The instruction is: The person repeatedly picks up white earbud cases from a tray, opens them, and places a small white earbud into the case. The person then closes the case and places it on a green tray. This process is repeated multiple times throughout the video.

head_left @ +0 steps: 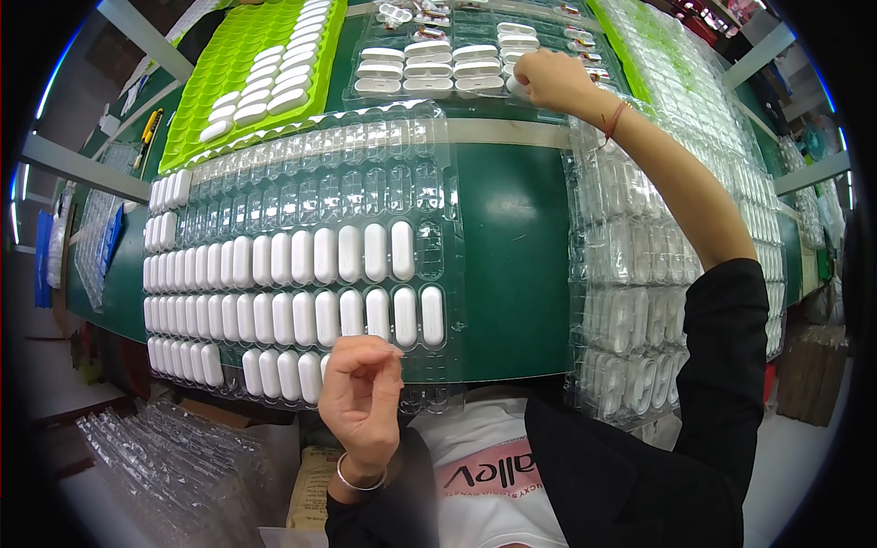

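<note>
Apparently, on the left hand (364,422) the fingers press together, anything between them hidden; the right hand (557,82) curls over a white case (515,89) at the worktop's (512,247) far side, its grip unclear. Nearer, a clear tray's (311,196) hollows probably keep rounded white cases (353,254) spaced in rows.

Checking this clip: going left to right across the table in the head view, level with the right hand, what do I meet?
Green tray, open white cases, right hand, clear plastic trays.
</note>
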Demonstrator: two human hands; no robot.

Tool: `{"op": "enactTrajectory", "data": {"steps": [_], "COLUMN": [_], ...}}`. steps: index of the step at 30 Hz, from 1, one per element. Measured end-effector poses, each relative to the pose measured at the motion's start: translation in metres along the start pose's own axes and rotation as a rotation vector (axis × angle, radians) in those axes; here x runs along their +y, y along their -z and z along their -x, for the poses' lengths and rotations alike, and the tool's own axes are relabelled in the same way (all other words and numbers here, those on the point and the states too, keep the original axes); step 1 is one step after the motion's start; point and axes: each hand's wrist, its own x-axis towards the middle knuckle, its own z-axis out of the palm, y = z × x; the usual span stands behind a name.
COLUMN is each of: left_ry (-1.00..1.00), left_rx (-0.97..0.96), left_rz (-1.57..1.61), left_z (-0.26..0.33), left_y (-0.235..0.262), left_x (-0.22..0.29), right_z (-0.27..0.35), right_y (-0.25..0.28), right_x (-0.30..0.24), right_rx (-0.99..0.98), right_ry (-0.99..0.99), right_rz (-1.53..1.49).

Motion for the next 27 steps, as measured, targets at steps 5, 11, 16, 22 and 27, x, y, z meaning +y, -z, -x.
{"op": "enactTrajectory", "data": {"steps": [5,11,16,22,27], "left_ry": [0.006,-0.115,-0.29,-0.343,-0.133], "left_rx": [-0.06,0.0,0.29,0.378,0.333], "left_rz": [-0.14,-0.312,-0.927,-1.442,-1.744], "left_z": [0.0,-0.013,-0.094,-0.255,-0.348], "left_y": [0.013,0.032,0.106,0.269,0.378], "left_x": [0.003,0.011,0.012,-0.037,-0.09], "right_z": [-0.003,-0.002,0.022,0.119,0.198], "right_y": [-0.001,-0.002,0.043,0.113,0.143], "right_x": [0.0,0.001,-0.016,-0.034,0.017], "right_rx": [-0.056,-0.007,0.122,0.224,0.269], "right_ry": [0.032,0.087,0.114,0.0,-0.304], "right_rz": [0.052,0.114,-0.157,-0.616,-0.921]}}
